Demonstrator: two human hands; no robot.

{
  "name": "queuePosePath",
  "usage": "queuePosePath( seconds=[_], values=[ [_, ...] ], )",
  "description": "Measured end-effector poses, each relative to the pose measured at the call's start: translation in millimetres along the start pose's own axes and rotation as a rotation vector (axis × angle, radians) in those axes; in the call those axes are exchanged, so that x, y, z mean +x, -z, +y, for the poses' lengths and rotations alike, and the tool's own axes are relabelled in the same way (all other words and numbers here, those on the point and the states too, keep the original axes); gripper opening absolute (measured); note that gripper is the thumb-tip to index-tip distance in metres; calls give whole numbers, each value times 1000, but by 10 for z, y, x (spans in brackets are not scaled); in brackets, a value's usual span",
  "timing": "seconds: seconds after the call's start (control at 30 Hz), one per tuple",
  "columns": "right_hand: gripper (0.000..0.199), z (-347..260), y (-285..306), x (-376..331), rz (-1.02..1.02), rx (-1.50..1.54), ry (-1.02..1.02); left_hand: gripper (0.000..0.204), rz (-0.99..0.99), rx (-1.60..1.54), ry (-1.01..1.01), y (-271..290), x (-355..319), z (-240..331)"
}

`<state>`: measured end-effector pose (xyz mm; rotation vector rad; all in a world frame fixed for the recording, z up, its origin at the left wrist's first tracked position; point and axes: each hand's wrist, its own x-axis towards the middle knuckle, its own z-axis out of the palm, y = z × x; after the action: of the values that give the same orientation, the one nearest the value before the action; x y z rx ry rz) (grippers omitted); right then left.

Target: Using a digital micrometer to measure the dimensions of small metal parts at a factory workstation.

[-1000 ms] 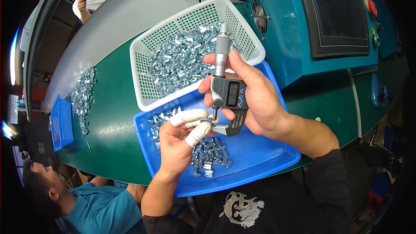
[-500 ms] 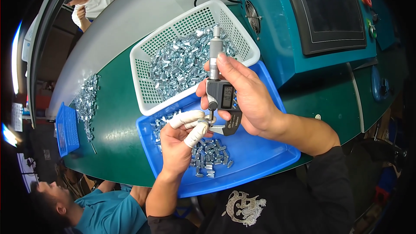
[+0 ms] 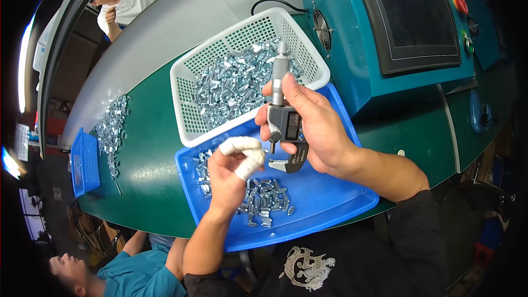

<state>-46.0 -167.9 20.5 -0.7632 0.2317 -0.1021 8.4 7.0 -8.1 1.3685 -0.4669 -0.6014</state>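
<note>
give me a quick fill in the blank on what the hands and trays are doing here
1. The right hand holds a digital ____ upright.
2. The left hand has white ____ wrapped on its fingertips.
3. The small metal parts under the left hand lie in a ____ tray.
4. The white basket holding more parts rests partly on that tray's ____ edge.

Missing words: micrometer; tape; blue; far

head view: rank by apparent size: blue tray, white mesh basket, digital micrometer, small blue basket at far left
1. blue tray, partly covered by hands and basket.
2. white mesh basket; close to the tray in apparent area, so their order is unsure.
3. digital micrometer, held in the right hand nearer the camera.
4. small blue basket, squeezed by the fisheye rim.
</note>
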Motion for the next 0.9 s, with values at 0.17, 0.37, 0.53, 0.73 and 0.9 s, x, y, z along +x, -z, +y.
queuePosePath(
  seconds=[0.17, 0.37, 0.53, 0.73, 0.9],
  values=[
    [42, 5, -22, -16, -6, -53, -4, 26, 347, 243, -146, 86, 223, 105],
    [43, -23, -51, -16, 8, -60, -16, 11, 295, 978, -280, 292, 160, 60],
    [42, -20, -93, -11, -9, -64, -32, 24, 57, 1495, 7, 286, 26, -107],
    [41, 21, -63, -34, 14, -71, -46, 22, 57, 1526, 31, 274, 10, -155],
    [41, 39, -57, -71, 18, -62, -51, 21, 65, 1426, -29, 326, 24, -195]
  ],
)
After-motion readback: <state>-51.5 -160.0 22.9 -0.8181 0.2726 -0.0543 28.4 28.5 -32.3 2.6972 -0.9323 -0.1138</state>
